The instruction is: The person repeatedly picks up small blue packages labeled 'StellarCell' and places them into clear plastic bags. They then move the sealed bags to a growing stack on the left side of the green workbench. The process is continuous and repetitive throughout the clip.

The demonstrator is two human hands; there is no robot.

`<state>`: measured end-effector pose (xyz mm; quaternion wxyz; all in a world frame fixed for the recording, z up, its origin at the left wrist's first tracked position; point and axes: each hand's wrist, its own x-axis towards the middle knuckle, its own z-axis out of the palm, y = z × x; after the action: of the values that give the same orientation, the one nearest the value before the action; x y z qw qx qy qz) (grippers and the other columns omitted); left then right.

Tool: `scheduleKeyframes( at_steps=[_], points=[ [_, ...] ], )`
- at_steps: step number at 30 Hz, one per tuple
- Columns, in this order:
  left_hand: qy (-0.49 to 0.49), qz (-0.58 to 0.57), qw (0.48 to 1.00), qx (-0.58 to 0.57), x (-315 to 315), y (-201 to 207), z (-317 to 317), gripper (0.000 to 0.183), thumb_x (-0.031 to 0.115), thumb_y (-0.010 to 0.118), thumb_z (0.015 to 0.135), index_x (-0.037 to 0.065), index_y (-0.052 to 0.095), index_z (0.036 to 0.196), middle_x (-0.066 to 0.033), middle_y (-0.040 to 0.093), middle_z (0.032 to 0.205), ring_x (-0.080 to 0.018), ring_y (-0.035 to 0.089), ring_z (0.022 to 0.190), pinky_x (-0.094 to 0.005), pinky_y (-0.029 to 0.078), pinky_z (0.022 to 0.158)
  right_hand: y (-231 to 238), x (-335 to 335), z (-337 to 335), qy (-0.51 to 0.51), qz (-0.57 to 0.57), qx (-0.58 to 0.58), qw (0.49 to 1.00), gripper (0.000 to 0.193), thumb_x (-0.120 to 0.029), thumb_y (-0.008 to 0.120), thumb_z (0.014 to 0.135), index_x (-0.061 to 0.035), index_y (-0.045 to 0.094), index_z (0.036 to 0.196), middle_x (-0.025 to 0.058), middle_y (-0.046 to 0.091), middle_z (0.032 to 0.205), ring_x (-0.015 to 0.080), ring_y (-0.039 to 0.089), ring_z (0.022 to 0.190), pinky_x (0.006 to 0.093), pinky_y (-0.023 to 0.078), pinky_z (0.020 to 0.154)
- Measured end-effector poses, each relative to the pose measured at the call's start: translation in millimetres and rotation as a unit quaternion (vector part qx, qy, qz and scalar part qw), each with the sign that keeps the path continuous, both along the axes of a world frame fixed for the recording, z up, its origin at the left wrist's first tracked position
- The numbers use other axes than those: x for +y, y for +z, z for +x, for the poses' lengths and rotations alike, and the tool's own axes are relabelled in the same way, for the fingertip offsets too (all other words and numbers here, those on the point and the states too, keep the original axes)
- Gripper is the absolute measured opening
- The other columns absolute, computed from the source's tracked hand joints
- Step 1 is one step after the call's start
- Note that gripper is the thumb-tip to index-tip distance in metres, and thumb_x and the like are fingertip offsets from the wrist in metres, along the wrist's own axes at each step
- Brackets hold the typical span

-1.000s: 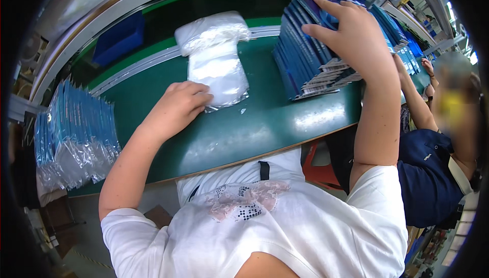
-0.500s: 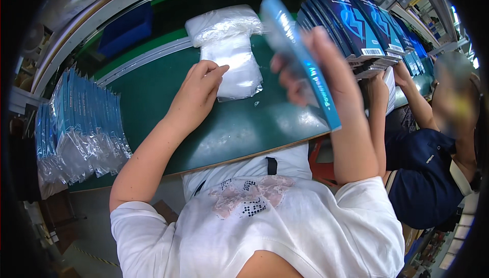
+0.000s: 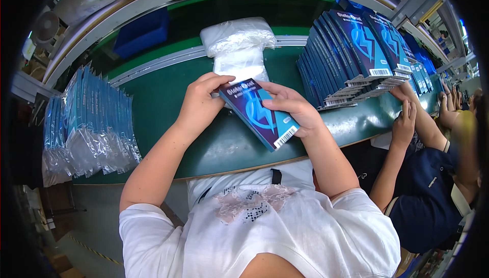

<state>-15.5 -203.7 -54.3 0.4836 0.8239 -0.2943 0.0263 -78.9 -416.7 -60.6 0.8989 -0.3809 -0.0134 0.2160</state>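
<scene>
A flat dark blue box [image 3: 260, 115] with a light-blue lightning design is tilted in front of me, in the grip of my right hand [image 3: 293, 107], thumb on its face. At the box's upper left corner is my left hand [image 3: 204, 100], fingers bent together and touching or nearly touching the box; what they pinch is hidden. Behind both hands lies a pile of clear plastic bags [image 3: 239, 63], partly covered by the box, with a thicker folded bundle [image 3: 238, 34] at its far end.
Bagged boxes [image 3: 91, 110] stand in a row at the left of the green table [image 3: 168, 94]. Stacked unbagged boxes [image 3: 351, 49] fill the right side. A blue bin [image 3: 141, 32] sits behind a metal rail. A co-worker [image 3: 423, 186] sits close on my right, hands near the stacks.
My right hand has brought the box down and left, turning its printed face up. It now meets my left hand over the bags. The co-worker's hands have moved.
</scene>
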Motion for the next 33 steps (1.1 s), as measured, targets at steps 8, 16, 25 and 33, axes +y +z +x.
scheduleKeyframes(
  at_steps=[8,16,25,33],
  points=[
    [0.053,-0.086,0.987,0.124,-1.4,1.7,-4.3,0.020,-0.005,0.060,0.079,-0.001,0.065,0.098,-0.0059,0.059,0.091,-0.0128,0.061,0.083,-0.0241,0.050,0.075,0.3,-4.5,-12.2,-0.008,-0.077,0.013,0.997,0.055,0.000,0.062,0.082,0.0114,0.038,0.130,0.0161,0.063,0.106,0.0169,0.066,0.087,0.0277,0.055,0.077],
    [0.018,0.031,0.992,-0.118,-11.4,5.8,-21.1,0.021,-0.008,0.058,0.075,0.001,0.063,0.094,-0.0106,0.056,0.089,-0.0219,0.059,0.080,-0.0310,0.049,0.071,-7.7,21.6,-15.4,-0.204,-0.166,0.011,0.965,0.045,-0.004,0.062,0.084,0.0094,0.043,0.123,0.0144,0.061,0.107,0.0162,0.062,0.090,0.0267,0.051,0.079],
    [0.016,-0.379,0.881,0.284,-20.8,-11.5,-33.4,0.036,0.006,0.064,0.086,-0.002,0.051,0.119,-0.0070,0.059,0.105,-0.0138,0.058,0.094,-0.0274,0.049,0.083,5.5,37.9,-36.2,-0.323,-0.143,-0.010,0.935,0.015,-0.004,0.070,0.080,-0.0029,0.056,0.084,0.0078,0.065,0.082,0.0104,0.060,0.075,0.0240,0.048,0.070],
    [-0.090,-0.533,0.702,0.463,-20.4,-0.6,-27.5,0.028,0.004,0.058,0.086,-0.005,0.054,0.113,-0.0127,0.063,0.104,-0.0195,0.064,0.092,-0.0328,0.052,0.083,20.1,37.0,-38.8,-0.163,-0.235,-0.059,0.956,0.058,0.001,0.072,0.074,0.0039,0.044,0.125,0.0101,0.064,0.092,0.0102,0.060,0.072,0.0207,0.049,0.061]
  ],
)
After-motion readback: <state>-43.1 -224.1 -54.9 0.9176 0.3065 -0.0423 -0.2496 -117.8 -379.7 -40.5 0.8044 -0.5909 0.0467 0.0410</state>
